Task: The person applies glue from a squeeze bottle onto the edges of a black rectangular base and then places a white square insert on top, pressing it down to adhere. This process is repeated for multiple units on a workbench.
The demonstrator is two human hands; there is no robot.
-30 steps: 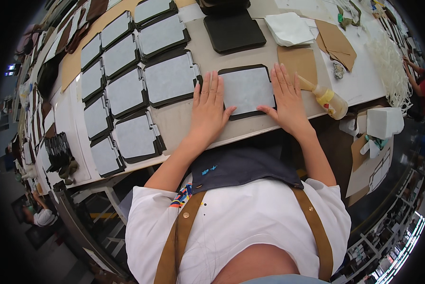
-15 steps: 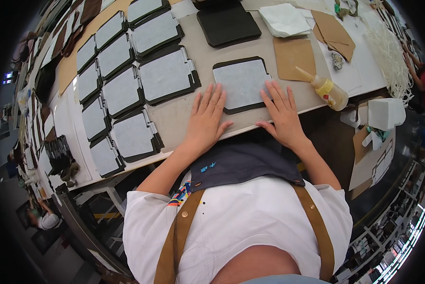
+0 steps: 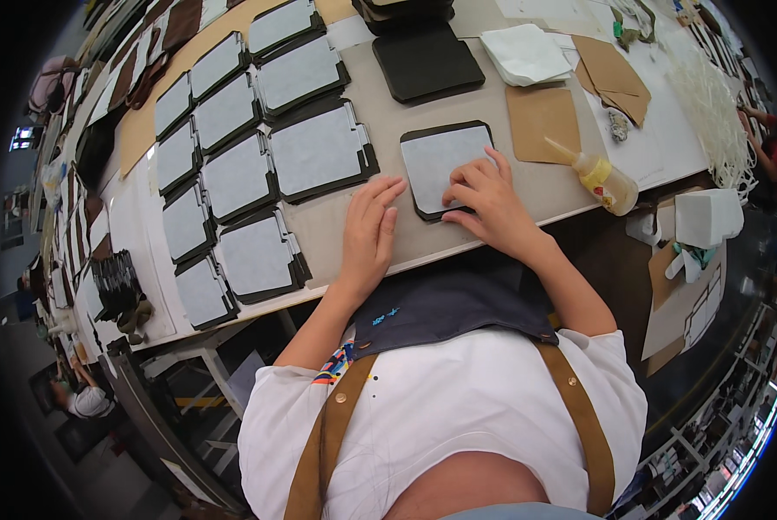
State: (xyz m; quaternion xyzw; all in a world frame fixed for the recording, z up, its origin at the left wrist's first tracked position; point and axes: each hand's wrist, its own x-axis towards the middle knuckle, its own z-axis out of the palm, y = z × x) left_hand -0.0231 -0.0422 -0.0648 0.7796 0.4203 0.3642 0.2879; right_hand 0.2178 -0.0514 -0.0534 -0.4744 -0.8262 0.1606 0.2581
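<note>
A flat panel (image 3: 432, 165) with a pale grey face and a black border lies before me near the table's front edge. My right hand (image 3: 485, 198) is at its near right part, fingers bent over the face and thumb at the near edge; the fingers appear closed on that edge. One finger sticks up. Just left of the panel, apart from it, my left hand (image 3: 373, 227) is raised with fingers lightly bent and side by side, holding nothing. Rows of similar grey-faced pieces (image 3: 319, 152) lie to the left. Beyond the panel is a plain black panel (image 3: 427, 62).
A glue bottle (image 3: 609, 184) with a pointed nozzle lies at right, beside brown card (image 3: 543, 123). White sheets (image 3: 527, 54) are stacked behind. Pale strings (image 3: 709, 113) hang over the far right edge. A white box (image 3: 707, 214) stands off the table's right side.
Both hands were lying flat with spread fingers at the panel's near corners. The left has come off it; the right has curled its fingers and moved onto the near edge.
</note>
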